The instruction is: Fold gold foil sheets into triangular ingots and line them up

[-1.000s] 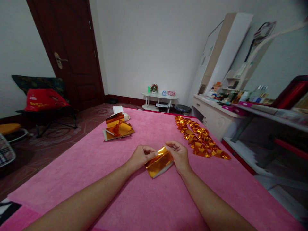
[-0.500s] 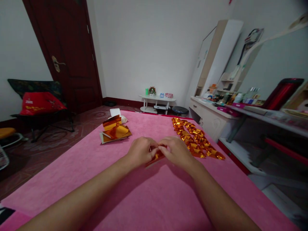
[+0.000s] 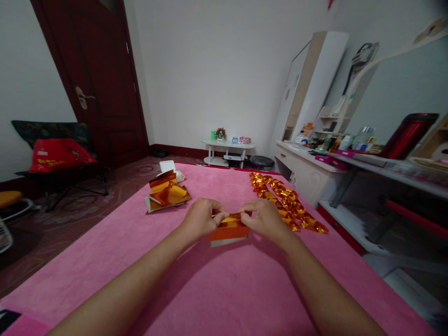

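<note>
My left hand (image 3: 205, 218) and right hand (image 3: 265, 219) each pinch the foil (image 3: 229, 232), finger and thumb closed on its far edge at either side, between them at the cloth (image 3: 217, 289), and I think uneven pulling could skew the fold or too sharp a pinch tear it.

The left forearm (image 3: 140, 273) and right forearm (image 3: 317, 275) slant inward from the lower edge; the left hand (image 3: 203, 217) and right hand (image 3: 266, 218) face each other, slightly apart, each thumb (image 3: 219, 219) pinched towards bent fingers (image 3: 213, 206)
</note>
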`<state>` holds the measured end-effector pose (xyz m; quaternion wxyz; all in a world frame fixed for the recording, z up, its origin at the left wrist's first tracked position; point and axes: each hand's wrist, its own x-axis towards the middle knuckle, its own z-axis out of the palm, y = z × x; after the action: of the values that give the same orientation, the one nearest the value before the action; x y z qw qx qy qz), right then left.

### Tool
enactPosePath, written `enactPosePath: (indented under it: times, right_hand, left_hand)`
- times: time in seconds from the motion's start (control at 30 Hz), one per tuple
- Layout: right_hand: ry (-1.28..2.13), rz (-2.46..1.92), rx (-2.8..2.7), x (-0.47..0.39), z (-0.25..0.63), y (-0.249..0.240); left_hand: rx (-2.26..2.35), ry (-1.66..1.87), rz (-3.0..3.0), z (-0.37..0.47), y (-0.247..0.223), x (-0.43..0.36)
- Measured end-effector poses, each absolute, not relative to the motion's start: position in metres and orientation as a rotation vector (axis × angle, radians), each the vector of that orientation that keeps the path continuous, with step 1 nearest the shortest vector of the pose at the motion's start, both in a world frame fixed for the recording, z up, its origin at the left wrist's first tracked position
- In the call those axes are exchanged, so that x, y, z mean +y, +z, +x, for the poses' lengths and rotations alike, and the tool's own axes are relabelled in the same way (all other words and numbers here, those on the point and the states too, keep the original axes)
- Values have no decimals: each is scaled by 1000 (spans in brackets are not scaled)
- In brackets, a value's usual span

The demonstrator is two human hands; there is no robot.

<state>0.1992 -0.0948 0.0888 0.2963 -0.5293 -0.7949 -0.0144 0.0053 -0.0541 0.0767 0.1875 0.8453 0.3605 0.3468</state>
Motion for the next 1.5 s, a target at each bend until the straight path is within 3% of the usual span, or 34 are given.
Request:
enactPosePath:
  times: [0.33,0.5,0.67,0.97,1.23,1.5]
  right_hand:
    - [15,-1503,-1832,-80,231,80]
    - [577,-1296,-1336,-68,227,53]
    - [1028,-1207,-1143,-66,189,23]
    - [553,-1312,-1262,-74,177,8]
    - [484,-1269,-1336,-78,174,11]
    - [485,-1302,-1431,-72,196,18]
  left_hand:
    - [1047,1062,2122,-15,65,-28]
    - [1043,1324,1546,-16,43,-7]
    - [905,1334,1156,7,21,-19]
    - [784,1157,1012,31,9,-50]
    - [709,1048,1170,39,14,-66]
    - [925,1467,1622,18,5,-38]
